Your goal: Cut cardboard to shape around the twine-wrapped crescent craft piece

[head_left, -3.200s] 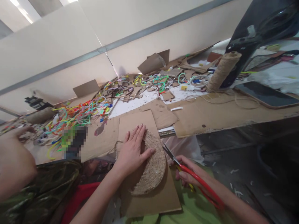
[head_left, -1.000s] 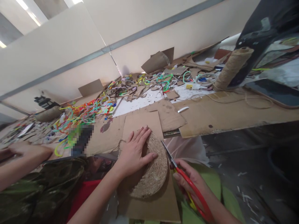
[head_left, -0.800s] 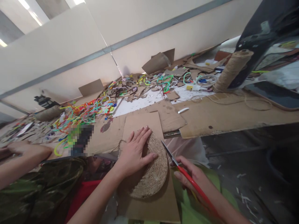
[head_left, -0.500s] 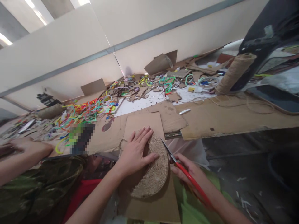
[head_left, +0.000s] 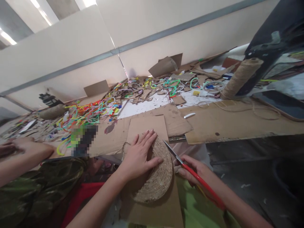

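A flat, rounded coil of twine (head_left: 163, 172) lies on a cardboard sheet (head_left: 153, 213) in front of you, its curved outer edge facing right. The sheet reaches from the near edge of the cardboard-covered table (head_left: 237, 122) down over your green clothing (head_left: 198, 205).

Your left hand (head_left: 140, 155) presses palm down across the coil's left part and the sheet, its grip spread flat, fingers lying near one another, thumb stretched out over the twine rows. Your right hand (head_left: 196, 171) has its grip closed around the red-handled scissors (head_left: 205, 185), whose blades look together and point up and leftward, the tip just beside the coil's upper right edge; whether it touches the twine, you cannot tell from here.

Beyond the sheet, a small white strip (head_left: 189, 115) lies on the table's brown covering. Farther back to the right, a tall spool of twine (head_left: 242, 77) leans upright near a clear ring (head_left: 213, 87) and a small bottle with a yellow label (head_left: 198, 93), with a dark flat device (head_left: 282, 103) lying at the far right. To the left spreads a tangle of bright fuzzy stems (head_left: 90, 112), mixed with cardboard scraps toward the wall (head_left: 166, 41). At the left edge of your view, another person's forearm (head_left: 28, 155) reaches over the table, above patterned dark green fabric (head_left: 45, 186).
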Demonstrator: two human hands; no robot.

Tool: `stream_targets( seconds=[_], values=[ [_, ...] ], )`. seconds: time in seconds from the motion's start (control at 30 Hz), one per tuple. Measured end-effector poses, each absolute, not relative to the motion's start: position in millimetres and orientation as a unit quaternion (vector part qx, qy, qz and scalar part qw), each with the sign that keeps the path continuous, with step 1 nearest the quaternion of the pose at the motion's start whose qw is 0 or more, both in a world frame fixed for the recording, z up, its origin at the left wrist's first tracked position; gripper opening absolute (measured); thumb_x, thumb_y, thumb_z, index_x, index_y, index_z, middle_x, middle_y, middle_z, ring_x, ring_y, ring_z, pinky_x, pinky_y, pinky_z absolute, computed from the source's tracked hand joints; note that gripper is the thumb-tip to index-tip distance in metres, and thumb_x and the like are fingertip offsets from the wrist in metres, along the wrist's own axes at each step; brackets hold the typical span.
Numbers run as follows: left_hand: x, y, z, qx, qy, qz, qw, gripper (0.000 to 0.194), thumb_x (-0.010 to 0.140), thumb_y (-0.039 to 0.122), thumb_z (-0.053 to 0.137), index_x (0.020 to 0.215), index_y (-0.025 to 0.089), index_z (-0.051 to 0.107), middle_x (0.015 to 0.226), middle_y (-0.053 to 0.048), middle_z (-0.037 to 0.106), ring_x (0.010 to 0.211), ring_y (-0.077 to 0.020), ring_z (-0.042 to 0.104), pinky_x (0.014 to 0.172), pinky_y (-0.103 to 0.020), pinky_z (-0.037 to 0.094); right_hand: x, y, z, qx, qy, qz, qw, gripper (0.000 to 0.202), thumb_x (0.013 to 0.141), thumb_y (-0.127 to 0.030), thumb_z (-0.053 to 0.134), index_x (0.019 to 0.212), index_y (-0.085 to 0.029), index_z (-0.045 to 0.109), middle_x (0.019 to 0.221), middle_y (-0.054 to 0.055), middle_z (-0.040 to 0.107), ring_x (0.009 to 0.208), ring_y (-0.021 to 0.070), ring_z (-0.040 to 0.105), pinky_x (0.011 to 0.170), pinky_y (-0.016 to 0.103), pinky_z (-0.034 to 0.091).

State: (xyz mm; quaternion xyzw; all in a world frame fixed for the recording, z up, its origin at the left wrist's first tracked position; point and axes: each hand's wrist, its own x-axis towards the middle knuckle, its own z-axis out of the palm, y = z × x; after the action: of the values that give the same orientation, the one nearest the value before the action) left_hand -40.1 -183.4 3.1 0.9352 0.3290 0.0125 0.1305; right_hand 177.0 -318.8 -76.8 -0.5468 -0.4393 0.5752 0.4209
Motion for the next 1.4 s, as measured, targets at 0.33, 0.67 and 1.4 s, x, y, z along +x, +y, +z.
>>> stream_targets(
  seconds=[0.33, 0.67, 1.4],
  values=[
    [-39.1, -184.1, 5.1, 0.931, 0.336, 0.008, 0.139, 0.085, 0.095, 0.062, 0.058, 0.164, 0.024, 0.026, 0.173, -0.010, 0.022, 0.160, -0.0262, 0.018, 0.131, -0.054, 0.011, 186.2, -310.4, -72.1, -0.535, -0.438, 0.590, 0.416, 0.046, 0.078, -0.063, 0.081, 0.091, -0.022, 0.065, 0.065, -0.006, 0.054, 0.048, 0.0076, 0.038, 0.042, 0.020, 0.030],
    [-37.6, -183.0, 6.2, 0.928, 0.340, 0.023, 0.149, 0.084, 0.093, 0.061, 0.062, 0.163, 0.025, 0.030, 0.172, -0.009, 0.025, 0.159, -0.0247, 0.022, 0.131, -0.053, 0.013, 183.9, -312.1, -59.7, -0.554, -0.411, 0.605, 0.398, 0.060, 0.072, -0.079, 0.076, 0.084, -0.022, 0.059, 0.054, -0.010, 0.039, 0.041, 0.0056, 0.029, 0.036, 0.019, 0.027],
    [-55.2, -189.1, 2.6, 0.926, 0.344, 0.057, 0.143, 0.102, 0.078, 0.076, 0.071, 0.158, 0.022, 0.040, 0.166, -0.015, 0.040, 0.155, -0.0314, 0.033, 0.129, -0.053, 0.019, 169.9, -342.8, -74.6, -0.570, -0.406, 0.594, 0.397, 0.056, 0.078, -0.074, 0.072, 0.098, -0.023, 0.062, 0.059, -0.011, 0.037, 0.044, 0.0065, 0.027, 0.041, 0.020, 0.026]
  ],
)
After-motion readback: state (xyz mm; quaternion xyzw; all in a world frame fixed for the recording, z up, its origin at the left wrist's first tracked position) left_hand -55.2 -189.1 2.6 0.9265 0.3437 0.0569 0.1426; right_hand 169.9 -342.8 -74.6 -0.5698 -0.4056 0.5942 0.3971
